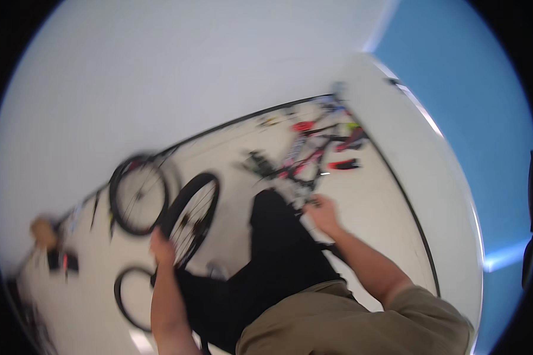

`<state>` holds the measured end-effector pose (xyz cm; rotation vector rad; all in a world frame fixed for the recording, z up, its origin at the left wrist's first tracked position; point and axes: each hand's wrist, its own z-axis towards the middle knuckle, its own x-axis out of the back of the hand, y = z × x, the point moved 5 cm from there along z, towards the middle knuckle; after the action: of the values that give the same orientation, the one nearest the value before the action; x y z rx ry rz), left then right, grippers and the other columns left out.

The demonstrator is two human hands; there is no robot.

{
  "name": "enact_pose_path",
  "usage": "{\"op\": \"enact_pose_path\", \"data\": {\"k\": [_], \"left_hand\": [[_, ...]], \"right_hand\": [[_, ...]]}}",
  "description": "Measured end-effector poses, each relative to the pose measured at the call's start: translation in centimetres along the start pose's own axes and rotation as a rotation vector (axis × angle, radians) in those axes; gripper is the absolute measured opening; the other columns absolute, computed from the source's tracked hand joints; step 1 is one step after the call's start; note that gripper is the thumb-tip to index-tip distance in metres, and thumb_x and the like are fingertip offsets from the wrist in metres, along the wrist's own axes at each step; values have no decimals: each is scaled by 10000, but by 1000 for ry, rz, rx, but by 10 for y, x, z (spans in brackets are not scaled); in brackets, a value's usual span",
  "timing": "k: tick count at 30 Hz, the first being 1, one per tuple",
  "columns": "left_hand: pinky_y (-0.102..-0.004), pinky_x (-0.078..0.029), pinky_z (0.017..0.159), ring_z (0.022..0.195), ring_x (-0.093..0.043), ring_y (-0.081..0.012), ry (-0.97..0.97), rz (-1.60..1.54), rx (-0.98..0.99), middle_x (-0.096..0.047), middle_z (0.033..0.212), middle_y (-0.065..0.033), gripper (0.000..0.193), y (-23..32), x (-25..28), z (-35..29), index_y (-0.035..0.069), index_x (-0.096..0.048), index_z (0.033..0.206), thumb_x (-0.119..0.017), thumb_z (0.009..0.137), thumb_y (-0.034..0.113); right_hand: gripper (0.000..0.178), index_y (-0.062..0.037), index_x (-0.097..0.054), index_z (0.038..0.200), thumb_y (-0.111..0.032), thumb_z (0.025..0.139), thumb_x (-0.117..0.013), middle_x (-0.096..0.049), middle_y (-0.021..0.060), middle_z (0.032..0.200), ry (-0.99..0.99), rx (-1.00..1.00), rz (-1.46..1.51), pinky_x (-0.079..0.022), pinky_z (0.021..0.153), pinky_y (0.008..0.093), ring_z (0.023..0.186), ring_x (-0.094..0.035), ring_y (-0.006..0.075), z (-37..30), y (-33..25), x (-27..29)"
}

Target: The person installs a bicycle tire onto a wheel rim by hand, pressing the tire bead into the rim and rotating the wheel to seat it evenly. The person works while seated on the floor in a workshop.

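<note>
My left hand point(163, 248) is closed on the tyre of a bicycle wheel point(189, 220), which stands tilted to the left of my knee, its spokes and dark hub showing. Ahead of my legs is a red, black and white bicycle frame point(302, 157), smeared by motion. At the near end of that frame, my right hand point(322, 214) has its fingers curled in. Something small and dark shows at its fingertips, too blurred to name; whether it belongs to the frame cannot be told.
Against the wall leans a second wheel point(138, 195). A thin black tyre point(124, 299) lies at lower left. Dark and red items point(62, 260) sit by a brown object point(43, 232). A red and black piece point(344, 165) lies right of the frame. White walls meet in the far corner.
</note>
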<state>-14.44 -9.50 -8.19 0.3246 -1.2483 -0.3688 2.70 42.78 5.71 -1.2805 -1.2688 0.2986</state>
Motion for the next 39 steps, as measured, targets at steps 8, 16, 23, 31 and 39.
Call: {"op": "enact_pose_path", "data": {"k": [8, 16, 23, 31, 39], "left_hand": [[-506, -527, 908, 1041, -664, -430, -307, -158, 132, -704, 1066, -212, 435, 31, 53, -11, 80, -632, 1189, -807, 796, 143], [-496, -526, 872, 1011, -659, -425, -225, -208, -3, -705, 1048, -193, 431, 60, 54, -17, 65, -646, 1165, -844, 790, 142], [-483, -482, 843, 947, -639, -370, -189, -169, -250, -667, 934, -122, 460, 76, 52, -27, 108, -645, 1161, -865, 758, 148], [-469, -464, 873, 988, -636, -343, -260, -72, -274, -659, 997, -104, 497, 76, 55, -29, 140, -621, 1229, -844, 790, 210], [-480, -448, 909, 1051, -628, -319, -270, -98, -230, -657, 1043, -92, 556, 99, 39, -28, 168, -621, 1245, -872, 758, 265]], "right_hand": [[235, -19, -690, 1080, -155, 890, -666, -576, 1, 726, 12, -63, 128, -350, 472, 269, 506, -442, 60, -13, 1, -8], [145, -41, -601, 934, -103, 848, -700, -628, 75, 777, -261, 473, -218, -507, 658, 357, 685, -599, 226, -13, -68, -76], [506, -118, -618, 1332, -36, 837, -676, -634, 136, 1296, -393, 1218, -481, -489, 1015, 445, 1216, -597, 357, -22, -145, -225], [718, -139, -470, 1510, -166, 864, -784, -608, 162, 1319, -786, 1193, -671, -444, 1075, 473, 1240, -583, 365, -26, -138, -285], [611, -182, -567, 1372, -199, 817, -823, -660, 135, 1013, -635, 1211, -666, -512, 894, 491, 1005, -662, 364, -1, -114, -280]]}}
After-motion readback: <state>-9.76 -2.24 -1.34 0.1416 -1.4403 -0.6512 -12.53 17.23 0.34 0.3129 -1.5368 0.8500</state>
